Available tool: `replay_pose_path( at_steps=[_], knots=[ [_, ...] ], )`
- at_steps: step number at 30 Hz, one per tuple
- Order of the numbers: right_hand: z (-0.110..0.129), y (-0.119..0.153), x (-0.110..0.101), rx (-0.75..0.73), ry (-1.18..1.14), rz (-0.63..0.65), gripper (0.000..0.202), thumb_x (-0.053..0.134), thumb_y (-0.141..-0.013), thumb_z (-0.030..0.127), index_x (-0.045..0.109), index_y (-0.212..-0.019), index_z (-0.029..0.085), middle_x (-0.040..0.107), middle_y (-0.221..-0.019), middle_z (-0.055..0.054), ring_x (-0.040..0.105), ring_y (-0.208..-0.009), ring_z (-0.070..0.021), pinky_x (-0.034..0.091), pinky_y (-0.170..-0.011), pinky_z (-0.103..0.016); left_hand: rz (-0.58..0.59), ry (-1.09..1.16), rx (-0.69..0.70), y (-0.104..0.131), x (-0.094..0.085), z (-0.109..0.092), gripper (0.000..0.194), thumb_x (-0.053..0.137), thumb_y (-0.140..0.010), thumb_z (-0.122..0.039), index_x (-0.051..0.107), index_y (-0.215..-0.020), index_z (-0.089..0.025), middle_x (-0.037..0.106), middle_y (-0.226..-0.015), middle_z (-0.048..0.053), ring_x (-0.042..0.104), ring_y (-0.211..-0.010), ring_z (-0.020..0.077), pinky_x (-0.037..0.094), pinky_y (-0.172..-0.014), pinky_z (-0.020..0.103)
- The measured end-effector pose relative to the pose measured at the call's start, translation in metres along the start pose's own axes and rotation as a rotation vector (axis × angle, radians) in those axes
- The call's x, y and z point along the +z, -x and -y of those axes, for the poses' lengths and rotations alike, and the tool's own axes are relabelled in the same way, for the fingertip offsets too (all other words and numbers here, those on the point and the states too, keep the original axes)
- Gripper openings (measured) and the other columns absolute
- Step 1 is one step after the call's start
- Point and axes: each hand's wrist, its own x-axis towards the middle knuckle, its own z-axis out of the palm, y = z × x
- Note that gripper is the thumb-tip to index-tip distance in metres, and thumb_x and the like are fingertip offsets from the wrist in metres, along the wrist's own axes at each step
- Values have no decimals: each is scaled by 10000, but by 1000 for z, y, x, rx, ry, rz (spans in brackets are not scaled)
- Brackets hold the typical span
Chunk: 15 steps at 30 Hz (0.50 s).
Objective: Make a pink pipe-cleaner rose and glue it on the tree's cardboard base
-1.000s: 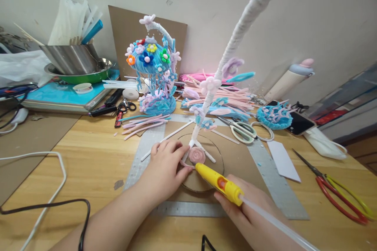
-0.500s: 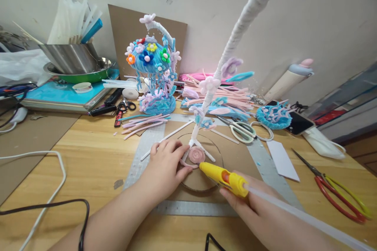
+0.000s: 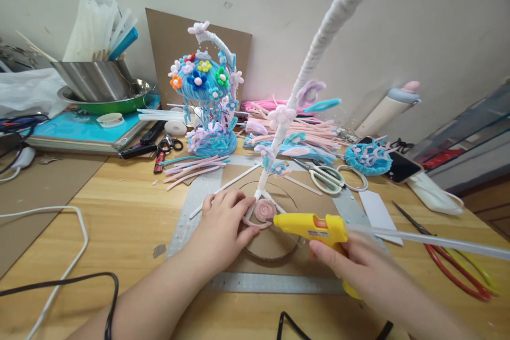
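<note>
A yellow glue gun (image 3: pixel 313 226) is gripped in my right hand (image 3: pixel 350 260), its nozzle at the right edge of a coiled pink spiral (image 3: pixel 264 210). A clear glue stick (image 3: pixel 422 237) sticks out of its back. My left hand (image 3: pixel 225 226) rests on the cardboard (image 3: pixel 319 218), thumb and fingertips on a pink strip (image 3: pixel 255 223) that curves around the spiral's lower side. Just behind the spiral rises a white wrapped stem (image 3: pixel 314 58) with pastel flowers, its splayed legs on the cardboard, where a circle is marked.
Behind stand a blue lamp-shaped flower piece (image 3: pixel 203 79) and pipe cleaner bundles (image 3: pixel 295 130). Green-handled scissors (image 3: pixel 326 179) and red-and-yellow-handled scissors (image 3: pixel 446 260) lie right. A white cable (image 3: pixel 85 228) and a black cable (image 3: pixel 79 276) run at left; a metal bowl (image 3: pixel 95 79) stands back left.
My right hand has moved right and turned the glue gun nearer to level; its glue stick now points right. The nozzle remains close to the spiral. My left hand stays in place.
</note>
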Motion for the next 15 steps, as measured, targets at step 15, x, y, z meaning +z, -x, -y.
replay_pose_path(
  at_steps=[15],
  knots=[
    [-74, -20, -10, 225, -1131, -34, 226, 696, -763, 386, 630, -803, 174, 563, -655, 12, 470, -472, -73, 395, -443, -186, -4, -10, -13, -1, 0, 2, 422, 683, -767, -318, 578, -1175, -296, 568, -1213, 30, 483, -1158, 286, 279, -979, 479]
  ],
)
